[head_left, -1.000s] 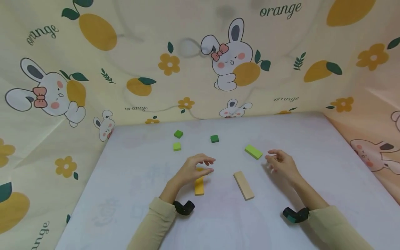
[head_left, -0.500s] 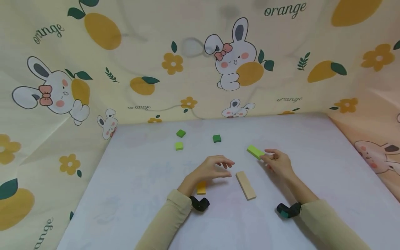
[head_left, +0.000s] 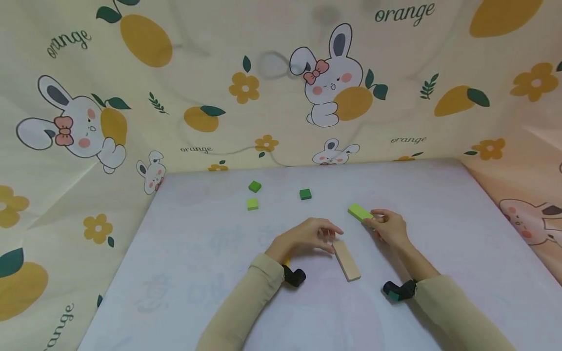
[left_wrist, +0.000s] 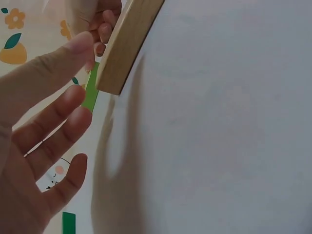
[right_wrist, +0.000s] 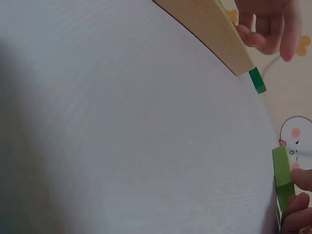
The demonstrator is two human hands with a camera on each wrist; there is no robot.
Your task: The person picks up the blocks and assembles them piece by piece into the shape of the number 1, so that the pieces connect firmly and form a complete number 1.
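Observation:
My right hand (head_left: 390, 228) pinches the near end of a light green rectangular block (head_left: 358, 211), which lies on the white table. In the right wrist view, the thumb and fingers close on that green block (right_wrist: 282, 168) at the right edge. At the far end of a plain wooden block (head_left: 347, 262) hovers my left hand (head_left: 306, 236), thumb and fingers spread apart. The left wrist view has the left thumb and fingers (left_wrist: 73, 122) beside the wooden block's end (left_wrist: 117, 63), with nothing between them. Under the left wrist a yellow block (head_left: 287, 262) is mostly hidden.
Farther back on the table (head_left: 184, 253) lie three small square blocks: a mid-green one (head_left: 254, 186), a lime one (head_left: 252, 204) and a dark green one (head_left: 305, 194). A printed cloth (head_left: 272, 87) with rabbits and oranges rises behind the table and along its sides.
My left hand has moved right, from over the yellow block to the wooden block's far end. The right hand has reached the light green block and taken hold of its near end.

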